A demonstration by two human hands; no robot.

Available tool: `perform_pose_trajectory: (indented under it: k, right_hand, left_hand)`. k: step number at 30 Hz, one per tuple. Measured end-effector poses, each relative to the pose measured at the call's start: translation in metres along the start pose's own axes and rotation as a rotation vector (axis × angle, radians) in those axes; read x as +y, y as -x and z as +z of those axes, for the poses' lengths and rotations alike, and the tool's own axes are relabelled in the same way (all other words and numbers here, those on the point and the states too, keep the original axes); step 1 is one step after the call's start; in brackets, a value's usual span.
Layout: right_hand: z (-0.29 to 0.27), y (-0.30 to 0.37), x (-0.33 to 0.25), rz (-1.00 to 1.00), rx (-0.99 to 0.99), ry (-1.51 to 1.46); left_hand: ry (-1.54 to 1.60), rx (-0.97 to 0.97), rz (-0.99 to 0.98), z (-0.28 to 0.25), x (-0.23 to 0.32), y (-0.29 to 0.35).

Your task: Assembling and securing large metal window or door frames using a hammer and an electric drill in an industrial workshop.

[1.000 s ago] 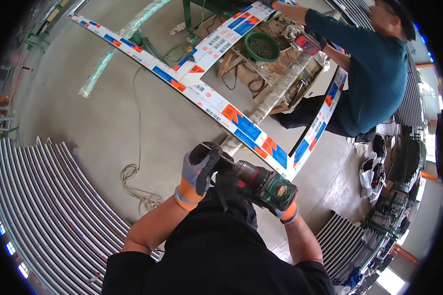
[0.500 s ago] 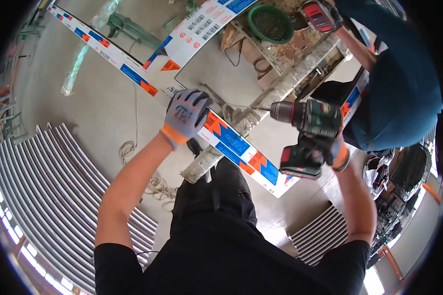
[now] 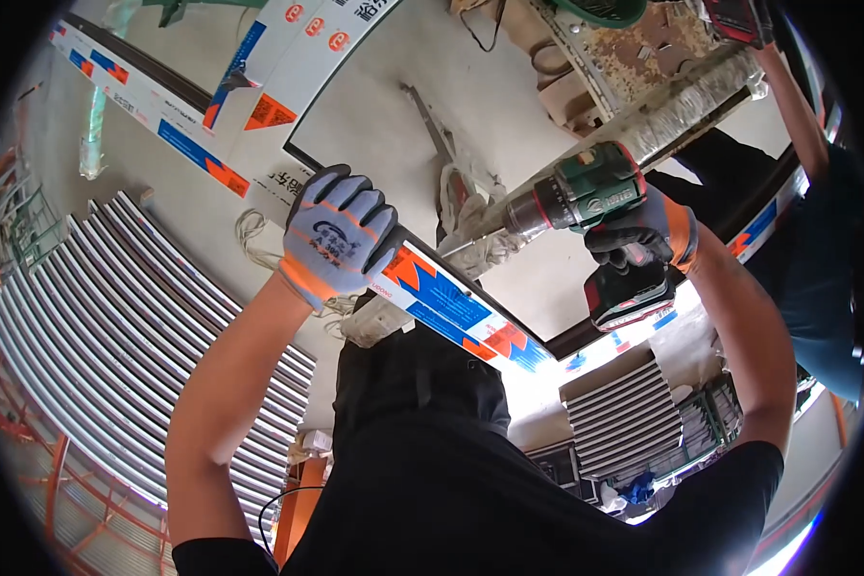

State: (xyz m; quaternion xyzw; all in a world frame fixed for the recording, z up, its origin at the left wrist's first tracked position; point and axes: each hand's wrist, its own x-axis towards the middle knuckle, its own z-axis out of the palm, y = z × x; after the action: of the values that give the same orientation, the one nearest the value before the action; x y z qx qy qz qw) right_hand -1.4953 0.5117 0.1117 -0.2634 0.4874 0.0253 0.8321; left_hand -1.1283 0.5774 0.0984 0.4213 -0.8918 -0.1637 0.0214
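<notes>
My left hand [image 3: 336, 235], in a grey glove with orange trim, is closed over the near bar of a frame [image 3: 451, 300]. The bar wears white protective film with blue and orange print. Held by its grip in my gloved right hand [image 3: 643, 233] is a dark green cordless drill [image 3: 600, 187], its battery hanging below. The drill points left, and its thin bit [image 3: 461, 244] ends close to the inner edge of the bar, right of my left hand. Whether the tip touches the bar, I cannot tell.
A support beam wrapped in clear film [image 3: 682, 108] runs under the frame. At the upper right, a co-worker's arm [image 3: 795, 110] holds a red and black power tool [image 3: 739, 19]. Long metal profiles [image 3: 134, 355] lie stacked at left, more [image 3: 624, 418] at lower right. A green basin [image 3: 600, 10] sits at the top.
The drill has swung so that its bit now points down-left toward the bar. My view has shifted, and the co-worker appears farther to the right.
</notes>
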Motion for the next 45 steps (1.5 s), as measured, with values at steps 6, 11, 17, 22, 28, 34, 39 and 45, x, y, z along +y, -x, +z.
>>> perform_pose_trajectory:
  k: [6,11,17,22,28,34,39,45]
  right_hand:
    - [-0.015,-0.026,0.005,0.054,-0.163,0.021]
    - [-0.010,-0.035,-0.005,0.110,-0.189,-0.007]
    - [-0.011,-0.036,-0.008,0.116,-0.197,0.060]
    - [-0.012,-0.042,-0.010,0.147,-0.251,0.062]
    - [-0.020,-0.047,0.004,0.076,-0.296,0.170]
    - [-0.023,-0.048,0.010,-0.383,-0.315,0.479]
    - [-0.013,-0.046,0.001,0.001,-0.256,0.170]
    - [0.005,-0.047,0.006,-0.245,-0.136,0.814]
  left_hand:
    - [0.000,0.015,0.015,0.001,0.000,0.001]
    - [0.036,-0.014,0.009,0.003,-0.001,-0.001]
    - [0.033,-0.044,0.006,0.001,-0.002,-0.001]
    - [0.043,-0.003,0.005,0.002,-0.003,-0.003]
    - [0.038,0.010,-0.013,0.001,-0.001,-0.003]
    - [0.073,0.057,-0.004,0.006,-0.003,-0.001]
    - [0.062,0.044,-0.006,0.005,-0.002,-0.002]
    - [0.060,0.113,0.014,0.001,0.000,0.002]
